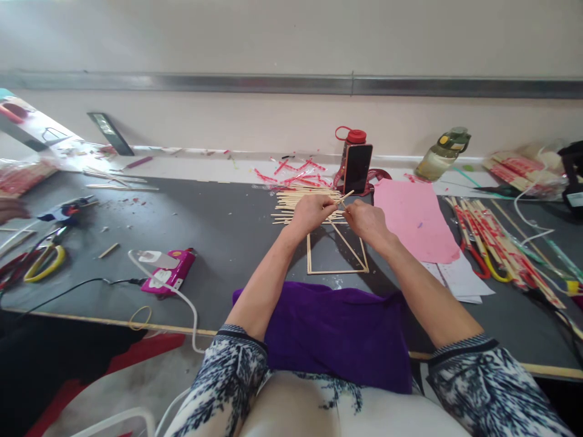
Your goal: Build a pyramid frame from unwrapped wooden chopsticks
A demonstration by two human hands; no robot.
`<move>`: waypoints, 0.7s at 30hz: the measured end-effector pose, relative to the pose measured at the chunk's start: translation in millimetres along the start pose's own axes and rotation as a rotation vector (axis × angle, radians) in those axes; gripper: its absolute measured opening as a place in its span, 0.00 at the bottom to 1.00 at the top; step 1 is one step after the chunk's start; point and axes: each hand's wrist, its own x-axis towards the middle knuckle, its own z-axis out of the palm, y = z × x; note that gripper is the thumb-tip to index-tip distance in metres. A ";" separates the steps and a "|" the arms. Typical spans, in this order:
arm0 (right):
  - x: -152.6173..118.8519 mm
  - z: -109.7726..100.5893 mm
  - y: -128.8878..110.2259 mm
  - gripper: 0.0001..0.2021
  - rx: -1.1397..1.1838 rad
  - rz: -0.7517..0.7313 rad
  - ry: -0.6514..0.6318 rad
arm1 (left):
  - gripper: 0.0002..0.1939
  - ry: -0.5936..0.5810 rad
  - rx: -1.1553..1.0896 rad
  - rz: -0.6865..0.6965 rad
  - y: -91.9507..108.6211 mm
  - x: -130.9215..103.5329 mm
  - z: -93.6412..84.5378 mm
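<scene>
The long dark-grey table (218, 243) bore a rectangular pale wooden stick frame (337, 272), its diagonal stick crossing inside. Above its far end, the left hand (314, 213) and right hand (368, 223) pinched slender pale wooden sticks (348, 196) between fingertips.

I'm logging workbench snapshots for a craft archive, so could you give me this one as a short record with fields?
left hand: pinches a thin stick; hand, thin stick
right hand: fingertips closed near the left's; grip unclear; hand
under the hands: stick frame with a diagonal
beyond the frame: loose sticks
phone: upright against the red-capped bottle; phone
right of the phone: pink sheet, partly over white papers
near edge: purple cloth
far left: another person's hand by a glue gun
</scene>
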 end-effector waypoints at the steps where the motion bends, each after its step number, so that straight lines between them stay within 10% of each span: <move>1: -0.5 0.7 0.2 0.18 0.000 0.006 -0.003 | 0.12 0.002 0.008 0.004 -0.1 -0.3 0.2; 21: 1.4 8.6 2.1 0.20 -0.023 0.011 -0.017 | 0.13 0.056 -0.103 0.051 1.6 0.3 0.4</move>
